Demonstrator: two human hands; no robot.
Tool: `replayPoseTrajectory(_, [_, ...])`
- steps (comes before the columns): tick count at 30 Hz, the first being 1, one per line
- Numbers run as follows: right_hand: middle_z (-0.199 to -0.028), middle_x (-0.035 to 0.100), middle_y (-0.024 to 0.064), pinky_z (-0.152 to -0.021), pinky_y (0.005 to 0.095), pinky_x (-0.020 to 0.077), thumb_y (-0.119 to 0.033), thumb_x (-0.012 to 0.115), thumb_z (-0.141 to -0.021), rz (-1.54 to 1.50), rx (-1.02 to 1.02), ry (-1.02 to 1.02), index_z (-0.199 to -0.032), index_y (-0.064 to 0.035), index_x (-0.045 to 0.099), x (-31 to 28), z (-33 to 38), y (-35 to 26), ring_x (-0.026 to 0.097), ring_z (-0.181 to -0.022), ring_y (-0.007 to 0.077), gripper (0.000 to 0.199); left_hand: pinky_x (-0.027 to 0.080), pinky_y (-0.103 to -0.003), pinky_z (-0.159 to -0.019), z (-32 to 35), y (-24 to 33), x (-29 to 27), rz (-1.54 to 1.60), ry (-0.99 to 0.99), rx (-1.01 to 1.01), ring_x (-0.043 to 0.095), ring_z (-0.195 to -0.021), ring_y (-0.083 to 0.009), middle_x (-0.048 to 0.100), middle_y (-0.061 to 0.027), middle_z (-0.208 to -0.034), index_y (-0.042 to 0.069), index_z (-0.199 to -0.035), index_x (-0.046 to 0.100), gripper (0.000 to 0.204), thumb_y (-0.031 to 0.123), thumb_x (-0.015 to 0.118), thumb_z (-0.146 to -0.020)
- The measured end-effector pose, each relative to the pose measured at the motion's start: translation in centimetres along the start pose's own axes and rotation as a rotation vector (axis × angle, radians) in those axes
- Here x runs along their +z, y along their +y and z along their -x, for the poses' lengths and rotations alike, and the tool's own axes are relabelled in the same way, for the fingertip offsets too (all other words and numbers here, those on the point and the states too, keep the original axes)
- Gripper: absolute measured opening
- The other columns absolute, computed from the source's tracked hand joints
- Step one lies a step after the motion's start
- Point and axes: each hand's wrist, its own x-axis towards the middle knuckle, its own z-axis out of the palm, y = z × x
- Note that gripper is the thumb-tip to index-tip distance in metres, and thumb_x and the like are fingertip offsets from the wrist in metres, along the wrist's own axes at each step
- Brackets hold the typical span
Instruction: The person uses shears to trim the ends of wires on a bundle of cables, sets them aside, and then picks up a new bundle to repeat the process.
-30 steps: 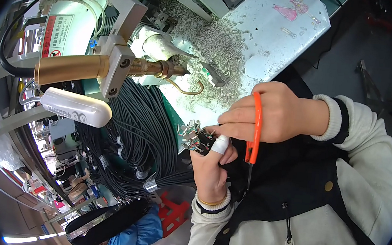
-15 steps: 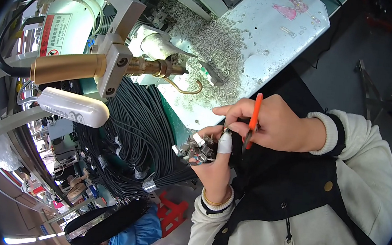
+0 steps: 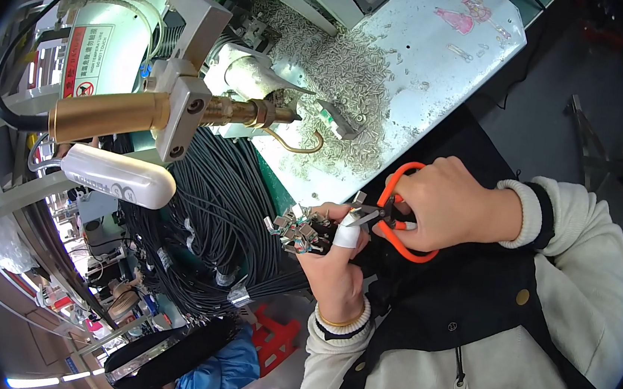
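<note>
Cutters (image 3: 397,221) in right hand (image 3: 445,204), left hand (image 3: 335,260) pinching connector ends (image 3: 295,229), table edge (image 3: 304,194) beside

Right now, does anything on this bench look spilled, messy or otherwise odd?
Yes. Small grey metal offcuts lie scattered in a loose heap across the pale metal bench top, beside the brass-coloured machine nozzle. Also, the left hand, holding a cluster of small metal connectors, has a white-taped fingertip.

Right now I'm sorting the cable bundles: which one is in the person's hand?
The bunch with metal connector ends, gripped by the left hand beside the orange-handled cutters; the other black cable bundles hang untouched.
</note>
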Motion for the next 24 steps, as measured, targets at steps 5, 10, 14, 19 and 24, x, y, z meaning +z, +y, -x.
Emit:
replayPoseTrajectory(5, [-0.051,0.054,0.0076,-0.041,0.0294,0.0416,-0.023,0.063,-0.073,-0.085,0.029,-0.017,-0.067,-0.0029,0.054,1.2,-0.2,1.2,0.052,-0.041,0.0235,0.023,0.03,-0.022,-0.046,-1.3,0.0,0.0,0.009,-0.067,-0.025,0.037,-0.049,-0.0084,0.045,-0.0041,-0.065,0.001,-0.09,0.049,0.015,-0.001,0.055,-0.076])
replayPoseTrajectory(10, [-0.048,0.051,0.0055,-0.04,0.0251,0.0403,-0.021,0.058,-0.079,-0.66,0.256,-0.058,-0.078,0.0,0.053,-0.9,-1.0,0.8,0.051,-0.04,0.0155,0.022,0.03,-0.021,-0.047,-5.4,0.5,-0.8,0.201,-0.207,-0.273,0.035,-0.05,-0.0073,0.046,-0.002,-0.067,0.002,-0.091,0.049,0.014,0.0,0.054,-0.078])
replayPoseTrajectory(14, [-0.05,0.05,0.0037,-0.039,0.0219,0.0392,-0.021,0.055,-0.083,-0.833,0.26,0.122,-0.085,0.0016,0.05,-2.0,-3.0,0.4,0.05,-0.041,0.0098,0.023,0.03,-0.021,-0.046,-8.4,0.5,-0.3,0.282,-0.261,-0.268,0.035,-0.05,-0.0064,0.045,-0.0002,-0.068,0.003,-0.092,0.05,0.013,0.002,0.054,-0.08])
replayPoseTrajectory(19, [-0.054,0.049,0.0029,-0.039,0.021,0.0383,-0.017,0.052,-0.084,-0.664,0.192,0.154,-0.087,0.0026,0.047,-2.3,-7.2,2.0,0.048,-0.041,0.0085,0.021,0.03,-0.021,-0.045,-9.4,0.3,0.2,0.249,-0.248,-0.272,0.035,-0.05,-0.0057,0.045,0.0007,-0.07,0.003,-0.093,0.049,0.013,0.004,0.054,-0.081])
replayPoseTrajectory(24, [-0.055,0.049,0.002,-0.039,0.0212,0.0382,-0.016,0.05,-0.084,-0.746,0.219,0.094,-0.088,0.0029,0.046,-2.4,-8.4,2.3,0.047,-0.04,0.0084,0.019,0.03,-0.021,-0.045,-10.2,0.4,-0.4,0.201,-0.246,-0.286,0.035,-0.05,-0.0063,0.045,0.0,-0.068,0.002,-0.094,0.05,0.018,0.008,0.058,-0.08])
